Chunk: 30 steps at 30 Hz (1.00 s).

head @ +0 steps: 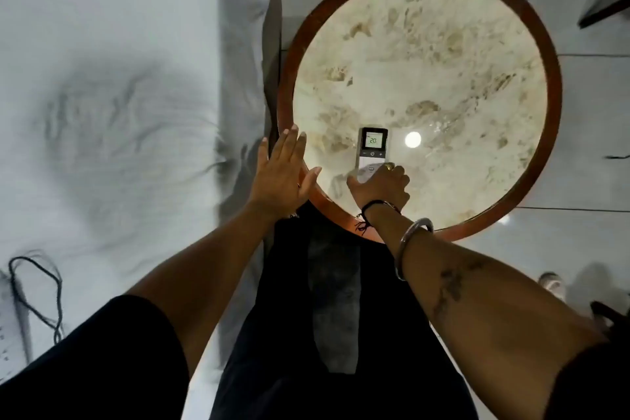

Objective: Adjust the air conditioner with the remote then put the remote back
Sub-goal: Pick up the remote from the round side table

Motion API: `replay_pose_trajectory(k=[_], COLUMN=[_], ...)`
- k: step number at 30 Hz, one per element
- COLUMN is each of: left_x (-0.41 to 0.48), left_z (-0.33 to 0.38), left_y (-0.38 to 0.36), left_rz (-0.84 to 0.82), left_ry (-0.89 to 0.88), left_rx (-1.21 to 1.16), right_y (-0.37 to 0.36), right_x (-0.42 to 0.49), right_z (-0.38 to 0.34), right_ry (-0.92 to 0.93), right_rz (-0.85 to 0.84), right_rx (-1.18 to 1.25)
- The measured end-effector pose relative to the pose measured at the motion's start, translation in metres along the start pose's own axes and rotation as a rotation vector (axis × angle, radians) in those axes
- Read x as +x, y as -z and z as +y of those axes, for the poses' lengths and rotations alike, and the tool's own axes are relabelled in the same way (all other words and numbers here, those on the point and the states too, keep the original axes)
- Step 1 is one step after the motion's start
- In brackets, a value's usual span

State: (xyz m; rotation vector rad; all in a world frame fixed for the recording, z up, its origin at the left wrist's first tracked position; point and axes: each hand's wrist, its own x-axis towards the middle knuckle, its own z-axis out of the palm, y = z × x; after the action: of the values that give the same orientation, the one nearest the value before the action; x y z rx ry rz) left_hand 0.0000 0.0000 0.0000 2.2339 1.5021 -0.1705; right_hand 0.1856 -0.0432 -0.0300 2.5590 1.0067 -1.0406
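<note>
A white air-conditioner remote [373,147] lies on the round marble table [443,61], near its front edge. Its lit screen reads 20. My right hand [381,186] is closed around the remote's lower end, fingers wrapped over the buttons there. My left hand [283,170] is flat and open with fingers spread, hovering over the table's wooden rim at the left, holding nothing. The air conditioner itself is out of view.
A bed with white sheets [119,112] fills the left side, right beside the table. A black cable [37,293] lies on the bed at lower left. Grey floor tiles [593,133] surround the table. A dark furniture corner [603,7] shows at the top right.
</note>
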Motion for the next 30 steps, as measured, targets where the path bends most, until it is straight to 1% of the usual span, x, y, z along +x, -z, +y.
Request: replay_pose_trajectory(k=[3, 5, 10, 14, 16, 18, 22, 27, 30], left_x=[0.011, 0.023, 0.049, 0.058, 0.061, 0.064, 0.071, 0.086, 0.090], left_z=[-0.004, -0.006, -0.006, -0.003, -0.001, 0.002, 0.007, 0.021, 0.032], left_y=[-0.001, -0.001, 0.000, 0.010, 0.020, 0.033, 0.070, 0.145, 0.200], left_rz=[0.008, 0.000, 0.056, 0.043, 0.074, 0.100, 0.145, 0.263, 0.354], left_ry=[0.030, 0.007, 0.024, -0.118, -0.111, -0.080, -0.097, -0.095, -0.138], left_rx=[0.013, 0.020, -0.003, 0.032, 0.025, 0.029, 0.045, 0.071, 0.049], right_y=[-0.003, -0.004, 0.000, 0.015, 0.029, 0.047, 0.095, 0.178, 0.232], right_x=[0.013, 0.021, 0.038, 0.042, 0.040, 0.038, 0.035, 0.018, -0.001], right_z=[-0.012, -0.016, -0.019, -0.022, -0.023, -0.025, -0.039, -0.067, -0.085], right_ry=[-0.056, -0.079, -0.171, -0.216, -0.230, -0.202, -0.072, 0.074, 0.164], right_rz=[0.019, 0.020, -0.043, -0.085, -0.085, -0.076, -0.035, 0.050, 0.093], right_rx=[0.090, 0.127, 0.239, 0.297, 0.341, 0.378, 0.407, 0.460, 0.572])
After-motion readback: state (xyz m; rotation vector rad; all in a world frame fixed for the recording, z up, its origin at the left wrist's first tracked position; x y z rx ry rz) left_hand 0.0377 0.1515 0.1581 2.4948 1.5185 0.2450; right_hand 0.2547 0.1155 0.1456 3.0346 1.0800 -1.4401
